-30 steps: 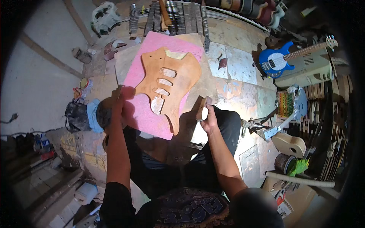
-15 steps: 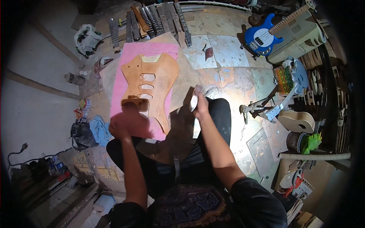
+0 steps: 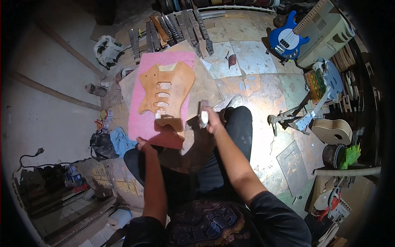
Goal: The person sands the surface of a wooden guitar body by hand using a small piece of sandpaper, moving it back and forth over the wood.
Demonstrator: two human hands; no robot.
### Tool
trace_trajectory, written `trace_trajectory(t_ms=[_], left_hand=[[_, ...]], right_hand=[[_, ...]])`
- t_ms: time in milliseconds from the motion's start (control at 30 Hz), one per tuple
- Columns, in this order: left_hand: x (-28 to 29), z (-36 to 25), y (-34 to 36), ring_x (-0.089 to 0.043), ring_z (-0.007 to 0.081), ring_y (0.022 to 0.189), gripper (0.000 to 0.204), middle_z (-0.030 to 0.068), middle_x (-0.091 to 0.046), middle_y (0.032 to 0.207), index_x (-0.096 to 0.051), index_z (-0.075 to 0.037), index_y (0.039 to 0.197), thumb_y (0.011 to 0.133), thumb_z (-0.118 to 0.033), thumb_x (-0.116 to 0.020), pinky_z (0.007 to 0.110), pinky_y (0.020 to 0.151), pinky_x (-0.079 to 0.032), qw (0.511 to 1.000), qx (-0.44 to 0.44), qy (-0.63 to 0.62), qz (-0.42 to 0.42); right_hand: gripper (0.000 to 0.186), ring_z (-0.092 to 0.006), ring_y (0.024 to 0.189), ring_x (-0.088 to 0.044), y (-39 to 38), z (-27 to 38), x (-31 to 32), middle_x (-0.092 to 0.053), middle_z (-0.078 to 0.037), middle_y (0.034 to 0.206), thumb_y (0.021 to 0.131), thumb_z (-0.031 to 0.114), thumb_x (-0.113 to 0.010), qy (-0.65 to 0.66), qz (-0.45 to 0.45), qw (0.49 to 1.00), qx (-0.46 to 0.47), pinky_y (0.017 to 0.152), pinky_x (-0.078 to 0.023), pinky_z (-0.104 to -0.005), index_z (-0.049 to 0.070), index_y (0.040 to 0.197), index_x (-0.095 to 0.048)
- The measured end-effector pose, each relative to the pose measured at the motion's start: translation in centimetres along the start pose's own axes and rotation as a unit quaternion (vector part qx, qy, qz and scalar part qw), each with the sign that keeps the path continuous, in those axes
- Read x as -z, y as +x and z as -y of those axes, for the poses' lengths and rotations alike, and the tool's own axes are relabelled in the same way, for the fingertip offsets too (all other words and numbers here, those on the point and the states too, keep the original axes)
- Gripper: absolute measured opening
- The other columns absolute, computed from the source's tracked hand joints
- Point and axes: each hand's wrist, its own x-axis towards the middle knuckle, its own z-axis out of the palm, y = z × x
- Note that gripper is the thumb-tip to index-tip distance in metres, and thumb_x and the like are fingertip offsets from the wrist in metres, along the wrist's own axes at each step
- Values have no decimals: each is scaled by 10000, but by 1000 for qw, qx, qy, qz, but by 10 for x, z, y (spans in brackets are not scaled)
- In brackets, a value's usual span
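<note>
An unfinished orange-brown wooden guitar body (image 3: 168,92) with several cut-out slots lies flat on a pink sheet (image 3: 142,123), which rests on a brown board (image 3: 207,88) on the floor in front of my knees. My right hand (image 3: 210,119) is closed around a small pale block (image 3: 203,117), held just right of the guitar body's near end. My left hand (image 3: 144,145) sits at the pink sheet's near edge with its fingers curled out of sight. My legs in dark trousers (image 3: 236,131) are folded below the board.
Several guitar necks (image 3: 177,29) lie in a row at the far side. A blue bass guitar (image 3: 288,39) leans on a beige case (image 3: 329,33) at upper right. A pale guitar body (image 3: 333,131), a metal stand (image 3: 296,121), cans (image 3: 95,89) and a blue cloth (image 3: 121,140) surround me.
My left hand has dropped from above the guitar body to the pink sheet's near edge. The right hand stays beside the body with the block. My view has shifted.
</note>
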Motion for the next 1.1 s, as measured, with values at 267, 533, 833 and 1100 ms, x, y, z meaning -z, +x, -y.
trace_trajectory(t_ms=[267,533,833,1100], left_hand=[[-33,-51,47,-689,328,1030,737,203,-695,1208,-652,37,1328,1010,-628,-623,542,877,-566,971,-60,223,54],[6,-42,136,-711,250,1057,579,135,-750,1195,-682,33,1304,956,-415,-797,411,903,-570,891,-252,313,212],[-22,-13,110,-703,181,1074,628,82,-767,1212,-719,-51,1316,810,-340,-953,354,943,-570,956,-4,127,265],[-56,-23,66,-765,310,1090,779,185,-789,1168,-720,-72,1278,677,-494,-981,416,938,-589,958,-9,173,229]], right_hand=[[272,-186,775,-689,7,-10,13,-694,-40,922,997,320,-679,-26,51,998,40,623,-562,-368,108,1167,-673],[286,-204,707,-683,6,-22,-13,-676,-40,874,985,314,-677,-29,19,999,11,612,-582,-363,110,1183,-644],[555,-321,1243,-652,14,-12,-1,-668,-95,1367,993,437,-612,-111,74,991,26,1060,-540,-494,142,1460,-562],[422,-270,1196,-674,4,29,-8,-705,-31,1299,993,485,-669,-166,19,985,49,1036,-539,-495,202,1306,-656]])
